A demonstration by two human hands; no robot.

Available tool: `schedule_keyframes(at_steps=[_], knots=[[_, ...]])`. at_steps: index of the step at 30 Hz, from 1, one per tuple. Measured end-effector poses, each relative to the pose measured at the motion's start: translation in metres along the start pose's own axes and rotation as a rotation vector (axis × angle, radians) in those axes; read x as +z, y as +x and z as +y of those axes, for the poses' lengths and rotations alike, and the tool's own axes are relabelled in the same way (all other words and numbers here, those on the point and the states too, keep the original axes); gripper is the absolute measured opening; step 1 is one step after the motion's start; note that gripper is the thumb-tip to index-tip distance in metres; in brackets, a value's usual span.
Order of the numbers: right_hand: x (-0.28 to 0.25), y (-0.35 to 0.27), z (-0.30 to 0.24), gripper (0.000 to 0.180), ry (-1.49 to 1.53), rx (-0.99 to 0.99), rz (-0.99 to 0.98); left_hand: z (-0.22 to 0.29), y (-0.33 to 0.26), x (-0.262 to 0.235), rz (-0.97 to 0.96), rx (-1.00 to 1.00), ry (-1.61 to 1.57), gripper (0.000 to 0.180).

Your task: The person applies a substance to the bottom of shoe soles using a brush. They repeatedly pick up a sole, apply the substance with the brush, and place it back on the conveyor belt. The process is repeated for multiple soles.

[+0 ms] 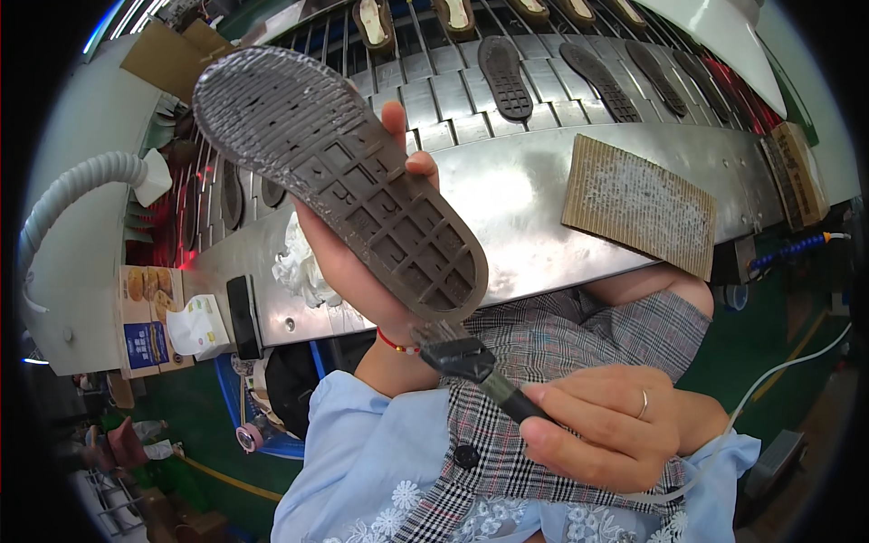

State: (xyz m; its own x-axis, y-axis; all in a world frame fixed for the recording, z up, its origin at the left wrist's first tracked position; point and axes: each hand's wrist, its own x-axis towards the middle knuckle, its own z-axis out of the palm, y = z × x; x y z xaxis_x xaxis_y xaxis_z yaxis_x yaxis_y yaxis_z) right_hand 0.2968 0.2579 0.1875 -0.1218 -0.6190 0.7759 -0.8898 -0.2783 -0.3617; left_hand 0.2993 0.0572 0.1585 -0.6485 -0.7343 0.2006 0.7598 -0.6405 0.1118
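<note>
My left hand (348,262) grips a dark brown shoe sole (362,195) from below, its ribbed and gridded face turned up toward me. The wide end of the sole looks wet and glossy; the narrow end lies nearest my body. In my right hand (615,425) is a brush (480,366) with a dark handle and black tape around its neck, fingers closed on the handle. Its bristles are at the narrow end of the sole, close to my left wrist; I cannot tell whether they touch it.
Beyond the metal ledge (507,190), a slatted conveyor carries several soles (504,77) and shoe uppers (373,23). A smeared corrugated cardboard piece (643,204) lies at the right. At the left are crumpled white tissue (303,267), a phone (243,317), a tissue pack (197,328) and a flexible hose (81,185).
</note>
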Motion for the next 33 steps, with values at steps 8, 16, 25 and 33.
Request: schedule_keyframes(at_steps=[8,16,25,33], knots=[[-0.008,0.001,0.005,0.02,0.031,0.002,-0.072,0.003,0.0,-0.001,0.054,-0.376,-0.149,0.053],[-0.023,-0.001,0.011,0.028,0.144,0.113,-0.141,0.005,-0.003,-0.009,0.122,-0.671,-0.387,0.057],[-0.039,-0.006,0.021,0.038,0.308,0.371,-0.149,0.0,-0.006,0.0,0.158,-0.825,-0.376,0.066],[-0.056,-0.003,0.04,0.033,0.45,0.327,-0.262,-0.001,-0.015,0.013,0.294,-0.935,-0.381,0.06]])
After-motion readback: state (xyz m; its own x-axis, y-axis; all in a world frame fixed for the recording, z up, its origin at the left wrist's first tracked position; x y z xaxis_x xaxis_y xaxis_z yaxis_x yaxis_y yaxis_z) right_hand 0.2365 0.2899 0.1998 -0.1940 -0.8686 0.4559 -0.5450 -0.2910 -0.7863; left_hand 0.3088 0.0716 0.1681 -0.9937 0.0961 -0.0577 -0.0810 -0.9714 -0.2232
